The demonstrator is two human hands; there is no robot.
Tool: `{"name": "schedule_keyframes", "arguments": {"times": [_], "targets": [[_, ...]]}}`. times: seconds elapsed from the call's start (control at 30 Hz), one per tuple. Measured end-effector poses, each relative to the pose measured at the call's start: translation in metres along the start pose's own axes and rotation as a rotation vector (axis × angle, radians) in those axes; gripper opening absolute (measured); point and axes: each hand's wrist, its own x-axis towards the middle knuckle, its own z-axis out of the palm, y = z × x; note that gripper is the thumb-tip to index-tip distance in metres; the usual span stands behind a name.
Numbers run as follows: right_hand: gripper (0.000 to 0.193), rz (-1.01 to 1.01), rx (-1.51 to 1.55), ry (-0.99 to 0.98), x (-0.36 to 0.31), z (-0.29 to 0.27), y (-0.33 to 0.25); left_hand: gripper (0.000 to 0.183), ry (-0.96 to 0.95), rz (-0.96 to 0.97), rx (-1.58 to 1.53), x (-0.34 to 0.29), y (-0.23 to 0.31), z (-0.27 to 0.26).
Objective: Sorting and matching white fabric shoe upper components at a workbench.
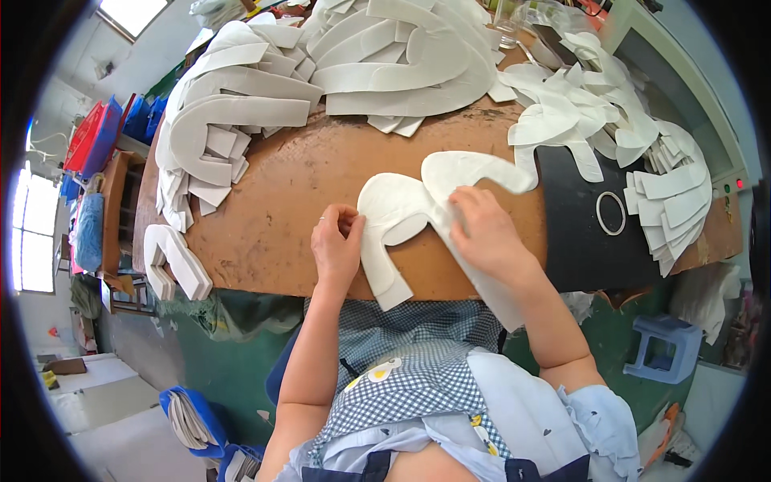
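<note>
Two white, soft-looking pieces lie in front of me at the near edge of the brown table. My left hand (337, 239) is closed, thumb and fingertips pinched at the outer left edge of the white curved piece (385, 197), which has a stitched-looking, creased surface. My right hand (486, 229) is closed over the flat white U-shaped piece (443, 173). Its far arm curves off to the right, and its near arm runs under my right wrist, past the table edge. The two pieces touch or overlap in the middle; which one is on top is hard to tell.
Stacks of white U-shaped pieces stand at the left (241, 108) and far middle (401, 72) of the brown table (281, 193). Loose curved pieces (554, 112) lie at right beside a black mat (574, 233) with a white ring (610, 213). A blue stool (663, 349) stands on the floor.
</note>
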Motion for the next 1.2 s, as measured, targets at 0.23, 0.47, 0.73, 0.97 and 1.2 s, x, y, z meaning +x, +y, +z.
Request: {"name": "schedule_keyframes", "arguments": {"times": [0.23, 0.47, 0.73, 0.97, 1.2], "targets": [[0.026, 0.252, 0.352, 0.146, -0.007, -0.036, 0.006, 0.030, 0.077, 0.026, 0.181, -0.001, 0.013, 0.006], [0.023, -0.002, 0.217, 0.596, -0.016, -0.075, -0.012, 0.037, -0.152, -0.189, 0.101, 0.007, 0.019, -0.001], [0.024, -0.309, -0.283, 1.030, -0.031, -0.110, -0.008, 0.032, 0.007, -0.182, -0.516, -0.009, 0.022, -0.011], [0.015, 0.093, -0.145, 0.342, -0.041, -0.040, 0.043, 0.025, -0.084, -0.168, -0.614, -0.016, 0.048, -0.004], [0.012, 0.144, 0.513, 0.193, -0.012, -0.047, -0.043, 0.027, -0.010, 0.178, -0.204, -0.032, 0.091, 0.006]]}}
